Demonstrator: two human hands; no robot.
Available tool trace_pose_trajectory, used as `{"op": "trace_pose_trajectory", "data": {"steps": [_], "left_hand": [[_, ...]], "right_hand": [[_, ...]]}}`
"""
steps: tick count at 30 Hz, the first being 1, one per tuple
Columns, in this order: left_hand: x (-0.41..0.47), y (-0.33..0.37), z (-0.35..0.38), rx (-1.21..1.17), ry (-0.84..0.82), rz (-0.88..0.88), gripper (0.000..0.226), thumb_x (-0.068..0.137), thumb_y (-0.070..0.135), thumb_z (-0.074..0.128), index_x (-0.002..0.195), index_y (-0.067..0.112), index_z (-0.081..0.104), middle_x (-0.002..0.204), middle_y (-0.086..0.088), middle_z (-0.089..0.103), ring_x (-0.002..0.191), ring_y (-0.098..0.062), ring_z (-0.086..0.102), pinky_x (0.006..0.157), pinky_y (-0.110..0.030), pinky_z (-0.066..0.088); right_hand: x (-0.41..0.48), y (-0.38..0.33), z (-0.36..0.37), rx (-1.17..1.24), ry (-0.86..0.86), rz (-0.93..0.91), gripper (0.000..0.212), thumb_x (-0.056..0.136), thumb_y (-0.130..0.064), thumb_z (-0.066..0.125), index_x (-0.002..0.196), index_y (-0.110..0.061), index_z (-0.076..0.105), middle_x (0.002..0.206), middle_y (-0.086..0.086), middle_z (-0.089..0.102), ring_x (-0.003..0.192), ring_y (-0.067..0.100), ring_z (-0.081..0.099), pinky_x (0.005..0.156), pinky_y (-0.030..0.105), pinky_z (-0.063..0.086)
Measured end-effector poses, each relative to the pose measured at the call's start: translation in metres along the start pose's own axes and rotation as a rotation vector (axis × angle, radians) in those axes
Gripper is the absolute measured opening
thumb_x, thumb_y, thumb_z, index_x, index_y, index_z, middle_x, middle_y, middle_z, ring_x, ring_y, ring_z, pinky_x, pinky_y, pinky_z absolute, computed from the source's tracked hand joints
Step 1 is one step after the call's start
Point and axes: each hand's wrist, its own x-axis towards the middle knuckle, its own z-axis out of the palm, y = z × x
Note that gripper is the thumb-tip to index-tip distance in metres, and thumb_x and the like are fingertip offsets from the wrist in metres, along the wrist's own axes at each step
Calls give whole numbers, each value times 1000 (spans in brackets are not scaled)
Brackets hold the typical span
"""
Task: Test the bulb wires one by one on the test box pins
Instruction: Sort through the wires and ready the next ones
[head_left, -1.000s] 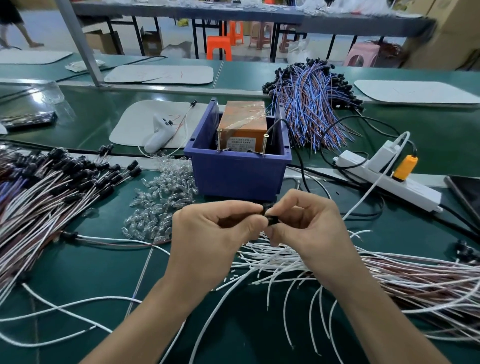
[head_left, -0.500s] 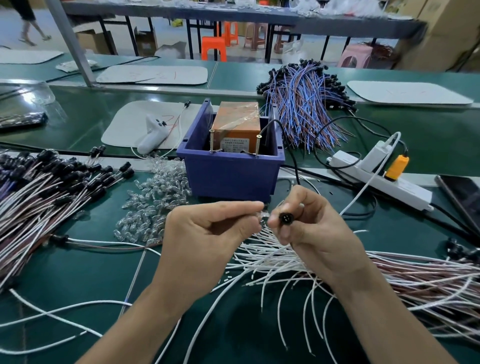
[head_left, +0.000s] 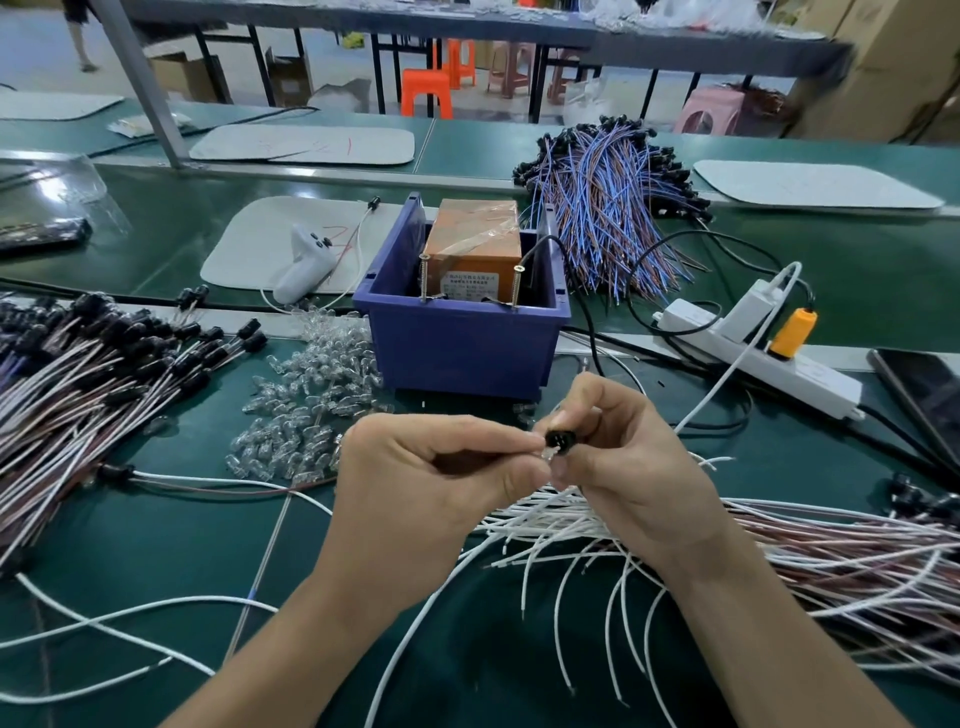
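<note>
moved: hands have drawn together since half a second ago; left fingertips now meet the socket mouth.
left hand (head_left: 431, 483): pinching a small clear glass bulb (head_left: 546, 455), mostly hidden.
right hand (head_left: 639, 467): fingers curled round the round black plastic socket (head_left: 560, 440).
where: held above loose white wire ends (head_left: 550, 525), in front of the blue plastic bin (head_left: 457, 353) holding the orange taped test box (head_left: 470, 244); its upright screw pins (head_left: 423, 278) untouched.
handling: i judge it featherlight; wire limp, glass fragile and slick. grip the stiff socket body, not the bulb.
</note>
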Motion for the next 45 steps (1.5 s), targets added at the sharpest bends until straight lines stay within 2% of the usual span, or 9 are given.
{"op": "trace_pose_trajectory", "data": {"steps": [3,8,15,20,23,27,31,35,45], "left_hand": [[-1,-2,3,12,32,-39,18,70,27,91,86,29,84,76,5,79,64,-11,75,62,-20,58],[1,-4,5,-19,97,-99,14,70,32,92,81,35,83,68,0,77,58,-15,73,56,-22,58],[1,-6,8,-11,182,-171,8,71,29,87,78,31,83,64,-3,75,56,-17,72,55,-22,57],[0,-8,10,19,215,-212,15,79,17,86,75,31,82,63,-3,75,56,-17,72,55,-22,57],[2,-6,13,-87,248,-292,5,72,25,87,74,23,83,65,-7,75,57,-18,73,54,-22,57],[4,-4,14,-280,278,-403,22,58,33,85,72,17,82,68,-9,75,57,-16,71,53,-21,55],[6,-6,10,-300,259,-442,25,54,34,85,72,17,83,69,-8,75,56,-14,69,53,-20,54],[8,-9,7,-289,209,-493,17,60,26,84,73,14,82,67,-10,73,57,-14,69,54,-20,54],[13,-9,-1,-426,107,-725,10,64,17,77,71,13,83,73,-9,74,58,-12,71,54,-18,57]], "right_hand": [[0,2,1,-50,25,-5,35,68,19,67,75,-16,68,77,11,71,67,18,63,60,27,49],[1,4,3,-59,37,-28,39,71,20,64,75,-18,68,76,9,72,64,16,61,60,25,49],[0,4,7,-171,91,-69,37,73,16,67,75,-20,69,76,12,70,65,18,61,61,28,50],[-2,1,12,-416,172,-137,32,73,11,71,74,-21,68,76,16,71,68,20,65,62,32,53],[-3,-1,16,-553,203,-179,34,75,12,74,76,-22,69,74,7,73,67,14,68,62,27,55],[-6,0,20,-716,283,-259,33,75,8,80,80,-24,71,77,-2,76,72,13,75,66,24,56],[-9,1,23,-862,348,-312,29,74,1,85,81,-25,73,79,-11,76,75,14,75,68,22,57],[-9,-1,22,-918,357,-318,25,74,-1,86,80,-23,75,77,-14,75,74,12,73,67,21,55],[-8,1,22,-891,367,-311,25,74,-1,86,78,-22,75,75,-13,75,70,12,72,66,23,56]]}}
